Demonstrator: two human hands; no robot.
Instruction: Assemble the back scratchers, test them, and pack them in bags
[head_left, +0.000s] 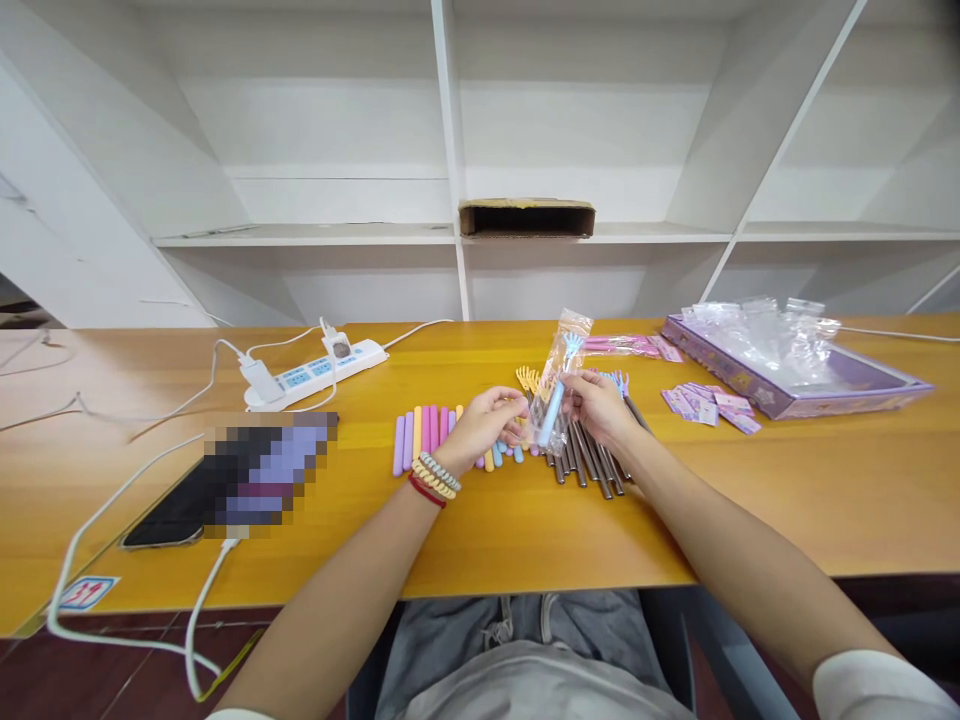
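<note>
1. Step in hand — you held a clear plastic sleeve (561, 372) upright between both hands, with a pale blue back scratcher (556, 400) inside it, its claw-shaped head near the sleeve's upper end. By my judgement this was the bagging step, the tool nearly seated.
2. Your left hand (484, 425) was pinched narrowly on the sleeve's lower left edge; your right hand (598, 405) gripped its right edge, fingers closed on the film.
3. Position — the sleeve stood just above the pile of metal rods (589, 462), which lay on the wooden table (787, 500).
4. Left of that pile lay a row of pastel handles (424, 435), smooth, rounded cylinders in purple, yellow and pink; behind the pile, small yellow claw heads (527, 378) showed.
5. Right of the pile lay small printed cards (709, 405), and beyond them a purple box (795, 385) heaped with crinkled, glossy empty sleeves (765, 330).
6. The next move probably called for a gentle push on the handle end, with the thin film held taut so that it did not buckle.
</note>
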